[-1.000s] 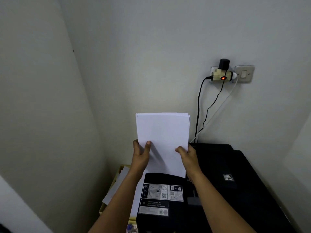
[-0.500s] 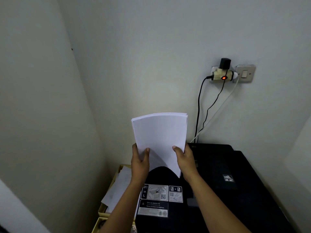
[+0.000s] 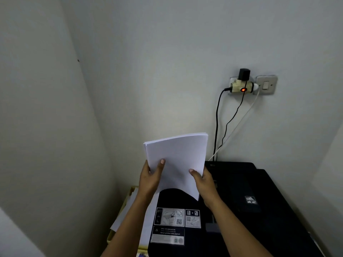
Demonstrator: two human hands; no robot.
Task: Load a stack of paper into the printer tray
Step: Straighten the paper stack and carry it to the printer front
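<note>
A stack of white paper (image 3: pixel 178 156) is held upright above the left part of a black printer (image 3: pixel 259 210). My left hand (image 3: pixel 150 178) grips its left edge with the thumb on the front sheet. My right hand (image 3: pixel 204 184) grips its right edge lower down. The stack bows, its bottom edge arching up in the middle and its top tilting down to the left. A black panel (image 3: pixel 172 219) with instruction stickers lies below the paper. The slot where the tray takes paper is hidden behind the stack.
Walls meet in a corner close on the left. A wall socket with adapter (image 3: pixel 241 86) and a switch (image 3: pixel 266 84) sit above the printer, with cables (image 3: pixel 217 127) hanging down behind it. A yellow box with loose sheets (image 3: pixel 128 210) stands left of the printer.
The stack went from flat and straight to bowed, its bottom edge arching up and its top tilting left. Both hands stayed on its sides and shifted slightly left.
</note>
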